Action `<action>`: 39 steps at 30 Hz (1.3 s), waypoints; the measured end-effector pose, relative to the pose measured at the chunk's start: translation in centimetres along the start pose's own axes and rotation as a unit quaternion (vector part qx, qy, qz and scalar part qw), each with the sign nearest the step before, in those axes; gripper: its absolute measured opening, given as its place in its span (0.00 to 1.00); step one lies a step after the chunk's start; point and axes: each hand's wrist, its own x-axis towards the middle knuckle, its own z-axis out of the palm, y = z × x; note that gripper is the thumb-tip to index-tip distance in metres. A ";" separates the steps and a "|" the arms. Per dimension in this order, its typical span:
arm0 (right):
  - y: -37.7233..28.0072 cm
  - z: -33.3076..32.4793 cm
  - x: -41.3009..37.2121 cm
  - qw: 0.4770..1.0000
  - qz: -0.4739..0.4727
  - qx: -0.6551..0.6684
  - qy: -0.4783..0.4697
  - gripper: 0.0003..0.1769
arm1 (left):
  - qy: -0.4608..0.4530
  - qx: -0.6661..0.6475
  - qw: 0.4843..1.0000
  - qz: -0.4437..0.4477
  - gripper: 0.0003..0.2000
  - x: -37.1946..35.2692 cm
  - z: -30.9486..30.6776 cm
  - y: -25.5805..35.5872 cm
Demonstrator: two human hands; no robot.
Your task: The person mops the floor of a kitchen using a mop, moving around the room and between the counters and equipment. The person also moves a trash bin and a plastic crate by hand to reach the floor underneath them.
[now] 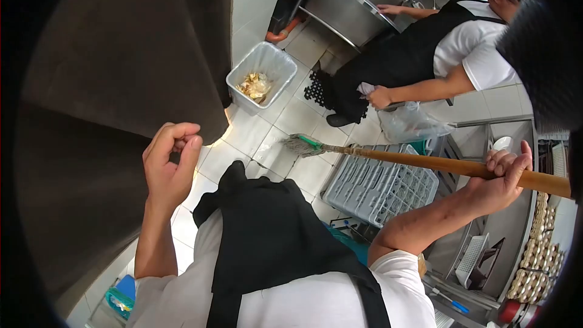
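My right hand (507,176) is wrapped round the wooden handle of a mop (413,159), near its upper end. The handle slants down to the left, and the grey mop head (302,145) with its green clamp rests on the white tiled floor (267,149). On the left, my left hand (173,161) is raised beside a large dark brown surface (121,54). Its fingers curl toward the thumb, and nothing shows between them. Both hands are apart from the other person.
A lined bin (265,76) with waste stands ahead. A co-worker in a black apron (388,61) stands by a steel sink (358,0), holding a cloth. Grey racks (382,185) sit under the mop handle. Steel shelves (507,237) and egg trays (537,255) are at right.
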 end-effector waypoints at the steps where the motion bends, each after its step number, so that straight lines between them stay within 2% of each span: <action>1: -0.2 0.3 0.0 1.000 -0.004 -0.011 0.008 0.20 | -0.004 -0.001 1.000 -0.001 0.05 0.4 0.0 -0.1; 8: -0.8 0.5 -0.3 0.999 -0.005 -0.033 0.020 0.20 | -0.060 -0.036 0.997 0.011 0.03 3.0 0.5 -1.4; 16: -0.9 2.4 -0.6 0.999 -0.020 -0.034 0.014 0.22 | -0.081 -0.061 0.991 0.088 0.02 6.8 2.4 -1.5; 23: 3.3 4.7 2.4 0.998 -0.035 -0.049 0.026 0.23 | -0.109 -0.085 0.982 0.129 0.03 10.2 7.2 -0.2; 28: 7.0 5.0 5.4 0.998 -0.055 -0.009 0.018 0.23 | -0.113 -0.051 0.981 0.149 0.03 11.7 10.4 0.5; 35: 11.1 6.3 10.6 0.993 -0.115 0.006 0.035 0.26 | -0.074 -0.011 0.993 0.087 0.03 11.7 12.6 1.4; 37: 12.2 6.8 12.5 0.988 -0.146 0.026 0.046 0.15 | -0.062 0.002 0.996 0.069 0.03 11.9 13.4 1.2; 39: 13.3 7.7 13.8 0.985 -0.161 0.044 0.039 0.12 | -0.061 -0.041 0.997 0.006 0.03 12.2 14.4 0.6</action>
